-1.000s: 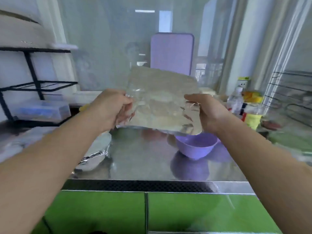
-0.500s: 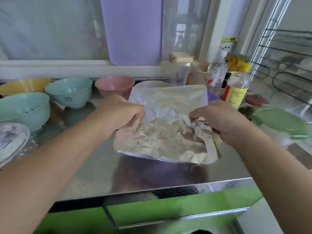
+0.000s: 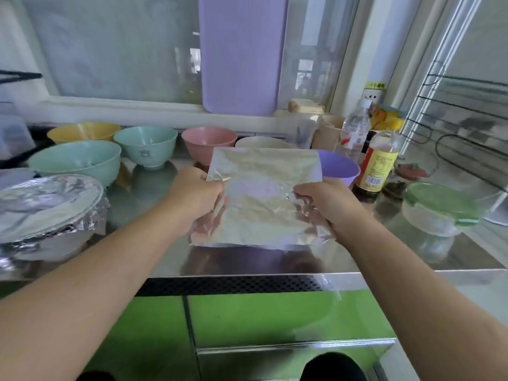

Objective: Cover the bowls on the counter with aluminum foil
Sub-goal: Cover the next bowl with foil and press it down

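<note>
Head view: both hands' grips, left hand (image 3: 196, 195) and right hand (image 3: 328, 200), pinch crinkled, shiny foil sheet (image 3: 264, 196).

Bright daylight from the window (image 3: 123, 50) glares off the steel counter (image 3: 412, 251); edges bend, slightly soft.

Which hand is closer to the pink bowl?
Left. The left hand sits just in front of the pink bowl; the right hand is farther off, near the purple bowl.

Both forearms reaching forward, left hand (image 3: 196, 192) and right hand (image 3: 328, 200) level, fingers curled, each pinching foil
</note>
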A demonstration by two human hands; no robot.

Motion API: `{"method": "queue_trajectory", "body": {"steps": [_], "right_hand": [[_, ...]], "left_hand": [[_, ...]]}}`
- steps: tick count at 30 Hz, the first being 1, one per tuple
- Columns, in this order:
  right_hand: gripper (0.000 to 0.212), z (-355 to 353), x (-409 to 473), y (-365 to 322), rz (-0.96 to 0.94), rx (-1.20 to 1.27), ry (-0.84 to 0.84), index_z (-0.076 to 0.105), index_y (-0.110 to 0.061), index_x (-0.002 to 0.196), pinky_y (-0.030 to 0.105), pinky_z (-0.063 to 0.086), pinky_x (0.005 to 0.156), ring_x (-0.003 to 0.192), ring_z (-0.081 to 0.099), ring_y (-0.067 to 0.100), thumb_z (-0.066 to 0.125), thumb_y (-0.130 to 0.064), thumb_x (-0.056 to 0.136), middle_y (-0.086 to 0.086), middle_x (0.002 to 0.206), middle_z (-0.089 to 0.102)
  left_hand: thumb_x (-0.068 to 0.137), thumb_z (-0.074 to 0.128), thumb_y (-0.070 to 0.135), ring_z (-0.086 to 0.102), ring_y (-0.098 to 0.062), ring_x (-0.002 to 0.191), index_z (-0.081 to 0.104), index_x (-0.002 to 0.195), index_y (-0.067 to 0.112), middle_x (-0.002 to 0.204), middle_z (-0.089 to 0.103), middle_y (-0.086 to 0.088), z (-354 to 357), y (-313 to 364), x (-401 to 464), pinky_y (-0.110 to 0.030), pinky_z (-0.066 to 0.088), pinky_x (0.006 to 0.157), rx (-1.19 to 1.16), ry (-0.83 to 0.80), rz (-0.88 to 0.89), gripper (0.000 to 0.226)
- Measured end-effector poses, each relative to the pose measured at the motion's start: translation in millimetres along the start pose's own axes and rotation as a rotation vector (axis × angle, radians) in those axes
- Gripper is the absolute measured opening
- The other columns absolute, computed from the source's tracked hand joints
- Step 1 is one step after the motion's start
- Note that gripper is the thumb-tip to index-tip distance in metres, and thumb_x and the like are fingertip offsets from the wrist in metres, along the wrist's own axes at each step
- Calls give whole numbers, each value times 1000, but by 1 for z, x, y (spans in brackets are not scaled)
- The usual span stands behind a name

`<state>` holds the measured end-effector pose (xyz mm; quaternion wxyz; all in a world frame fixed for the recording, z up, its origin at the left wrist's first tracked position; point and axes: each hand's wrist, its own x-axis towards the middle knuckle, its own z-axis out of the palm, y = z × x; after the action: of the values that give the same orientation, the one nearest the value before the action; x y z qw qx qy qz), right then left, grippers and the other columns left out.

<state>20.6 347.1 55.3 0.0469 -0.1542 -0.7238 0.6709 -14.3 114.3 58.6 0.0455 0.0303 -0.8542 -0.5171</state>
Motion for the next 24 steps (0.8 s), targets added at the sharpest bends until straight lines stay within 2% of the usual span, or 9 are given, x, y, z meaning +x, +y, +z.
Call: {"method": "queue_trajectory", "body": {"steps": [2,4,6,9,14,16,19,22,24], "right_hand": [[17,7,-7,1,-15,-5,-5,66,-4,76,33,54,60,49,57,21,67,0,92,8,59,60],[12,13,-11,0,-23,-27,-22,68,-2,81,33,53,63,58,57,25,68,-3,92,10,65,61],[8,18,-14,-1,-28,-19,-38,69,0,87,30,56,58,73,55,29,68,-5,93,17,77,58],[18,20,-13,0,-39,-41,-8,70,9,90,45,62,62,73,64,33,68,-9,95,29,84,69],[8,14,-6,3,-29,-29,13,64,-7,92,26,38,47,51,49,23,61,-11,97,13,71,53],[12,15,-3,8,-33,-20,-4,65,-6,92,28,44,51,57,55,24,59,-15,98,13,73,56],[30,16,1,14,-19,29,-12,67,11,97,40,57,65,70,69,35,58,-18,101,22,83,68],[31,14,-1,15,2,115,9,64,16,99,26,55,59,68,68,21,59,-14,106,17,83,70],[35,12,1,16,10,187,17,60,19,118,33,54,70,83,64,27,60,-14,106,25,99,72]], "left_hand": [[93,65,11,66,-15,46,64,65,-10,52,67,-8,-10,-2,-7,-16,42,39,14,21,4,35],[93,65,7,75,-24,63,63,63,-8,60,69,-20,-17,-6,-8,-25,59,61,-39,30,-12,33],[95,65,5,76,-38,77,65,70,-11,80,69,-36,-22,-11,-7,-37,60,78,-119,30,-37,30],[97,65,11,74,-40,76,68,78,-13,83,69,-37,-27,-14,-9,-36,53,72,-135,4,-75,31],[88,65,21,61,-31,65,62,52,8,60,62,-18,-36,-20,2,-37,48,69,-177,-29,-217,38],[89,66,21,60,-33,74,71,68,4,73,63,-21,-38,-22,2,-43,53,75,-274,-51,-286,27],[97,66,22,62,-30,78,65,65,7,85,60,-19,-40,-25,1,-43,58,83,-363,-63,-342,35],[102,62,21,58,-28,79,62,69,9,89,56,-15,-38,-26,1,-34,60,61,-367,-81,-318,35],[101,62,22,55,-31,81,62,63,9,82,55,-17,-39,-26,1,-35,59,54,-347,-96,-310,40]]}}
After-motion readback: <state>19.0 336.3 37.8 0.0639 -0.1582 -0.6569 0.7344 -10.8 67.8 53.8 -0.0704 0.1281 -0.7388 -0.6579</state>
